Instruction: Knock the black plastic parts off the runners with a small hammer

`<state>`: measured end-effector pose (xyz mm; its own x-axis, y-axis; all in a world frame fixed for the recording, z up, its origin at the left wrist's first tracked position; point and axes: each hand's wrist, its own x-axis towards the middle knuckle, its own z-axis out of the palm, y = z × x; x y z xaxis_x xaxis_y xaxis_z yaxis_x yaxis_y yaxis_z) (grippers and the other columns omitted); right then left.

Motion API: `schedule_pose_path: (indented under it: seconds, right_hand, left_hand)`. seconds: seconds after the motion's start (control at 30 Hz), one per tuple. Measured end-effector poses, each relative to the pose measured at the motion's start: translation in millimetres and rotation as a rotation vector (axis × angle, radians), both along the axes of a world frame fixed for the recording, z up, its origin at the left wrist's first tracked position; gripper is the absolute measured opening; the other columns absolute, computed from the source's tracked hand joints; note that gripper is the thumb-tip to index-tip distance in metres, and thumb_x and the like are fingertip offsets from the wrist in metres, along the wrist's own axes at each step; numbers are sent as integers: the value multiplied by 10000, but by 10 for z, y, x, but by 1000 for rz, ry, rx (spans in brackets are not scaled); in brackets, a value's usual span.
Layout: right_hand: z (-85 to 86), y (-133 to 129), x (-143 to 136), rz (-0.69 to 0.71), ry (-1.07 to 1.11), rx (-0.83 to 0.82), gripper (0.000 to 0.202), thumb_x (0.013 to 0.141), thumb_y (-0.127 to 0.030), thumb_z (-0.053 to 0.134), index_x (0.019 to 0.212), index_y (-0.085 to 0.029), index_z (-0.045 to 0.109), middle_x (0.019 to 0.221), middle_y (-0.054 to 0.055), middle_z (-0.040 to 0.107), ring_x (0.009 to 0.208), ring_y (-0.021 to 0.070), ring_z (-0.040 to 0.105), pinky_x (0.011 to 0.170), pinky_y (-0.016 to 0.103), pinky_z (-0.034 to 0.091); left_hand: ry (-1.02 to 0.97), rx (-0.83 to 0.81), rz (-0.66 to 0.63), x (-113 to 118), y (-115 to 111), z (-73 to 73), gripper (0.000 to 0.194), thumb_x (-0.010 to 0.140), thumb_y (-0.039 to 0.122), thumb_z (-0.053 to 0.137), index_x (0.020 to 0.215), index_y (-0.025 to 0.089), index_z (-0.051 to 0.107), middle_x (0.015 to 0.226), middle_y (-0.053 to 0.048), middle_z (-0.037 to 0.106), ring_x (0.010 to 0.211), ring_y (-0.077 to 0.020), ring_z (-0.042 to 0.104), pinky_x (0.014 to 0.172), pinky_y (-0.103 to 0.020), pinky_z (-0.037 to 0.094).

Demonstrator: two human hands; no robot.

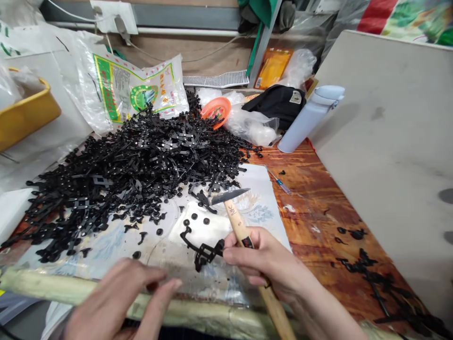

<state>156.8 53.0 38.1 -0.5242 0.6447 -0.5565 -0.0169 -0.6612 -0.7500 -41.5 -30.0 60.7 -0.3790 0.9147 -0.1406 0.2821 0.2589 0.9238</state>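
My right hand [258, 257] is wrapped round the wooden handle of a hammer [234, 215], whose dark head points up and away. Between its thumb and fingertips it also pinches one end of a black jointed part [205, 252], which hangs over the sheet to the left. My left hand [130, 297], slightly blurred, hovers at the front edge with thumb and fingers apart and nothing between them. Small black round caps [206, 221] lie on a white pad [191, 212] beyond the black part. A large heap of black parts [152, 156] spreads behind it.
An orange plate [216, 112] leans at the heap's back right. A pale blue bottle [307, 120] stands by a grey panel [385, 113]. On the wooden table [311, 189] lie a screwdriver [281, 185] and loose black parts [364, 264]. A yellow bin [28, 113] is at left.
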Motion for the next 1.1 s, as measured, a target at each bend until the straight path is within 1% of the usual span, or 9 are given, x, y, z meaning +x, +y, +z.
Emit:
schedule_pose_path:
  seconds: [0.03,0.1,0.17,0.27,0.4,0.6,0.73,0.83,1.1]
  right_hand:
    - [39,14,17,56,-48,21,231,643,-301,756,716,-163,586,432,-119,376,360,14,200,338,161,165]
    - [108,25,13,146,-113,46,199,651,-291,743,725,-163,610,474,-101,427,368,17,247,338,160,194]
    - [145,22,-23,186,-119,46,190,647,-287,739,724,-163,617,498,-98,425,387,19,261,342,156,205]
    - [112,20,-85,148,-67,34,172,657,-282,716,707,-155,612,488,-102,394,391,20,243,345,160,192]
    - [-52,52,-123,120,6,-25,179,664,-289,709,704,-142,616,453,-109,368,385,18,215,354,169,155]
    - [-179,119,-42,155,20,5,281,697,-393,719,773,-139,625,496,-91,397,388,25,213,358,187,153]
    - [-146,111,121,134,-253,387,336,792,-497,612,857,-169,592,596,-60,420,495,74,351,451,210,289]
    - [-175,17,277,59,-615,691,317,931,-455,399,875,-192,568,644,-19,495,592,127,467,546,246,371]
    - [-438,-298,392,212,-837,900,393,959,-283,269,1307,-203,433,1029,120,679,802,229,685,646,323,524]
  left_hand:
    - [164,152,-19,-13,33,60,217,507,279,843,707,299,759,716,-22,709,750,-249,582,767,-309,450]
    - [289,191,-230,7,163,124,297,504,316,832,791,290,758,781,-39,708,801,-277,579,760,-317,434]
    - [236,-39,-486,59,325,102,162,661,377,715,571,247,681,561,-4,581,601,-203,512,590,-279,386]
    - [23,-359,-625,118,497,-36,447,793,449,502,418,209,468,443,50,296,462,-124,286,466,-265,217]
    - [-18,-402,-512,128,516,-201,416,784,473,457,469,202,432,492,53,266,499,-119,279,483,-265,213]
    - [-188,-416,-512,151,389,-260,293,750,401,562,553,196,489,511,58,385,393,-91,394,384,-209,313]
    - [-323,-393,-261,163,421,-345,371,737,480,602,537,192,482,444,87,357,278,-46,302,288,-173,208]
    - [-408,-401,-109,184,514,-406,365,726,499,620,581,178,522,422,62,486,244,-22,267,280,-154,142]
    - [-333,-434,-37,302,679,-450,334,763,469,587,623,185,482,379,50,534,213,-18,268,299,-141,105]
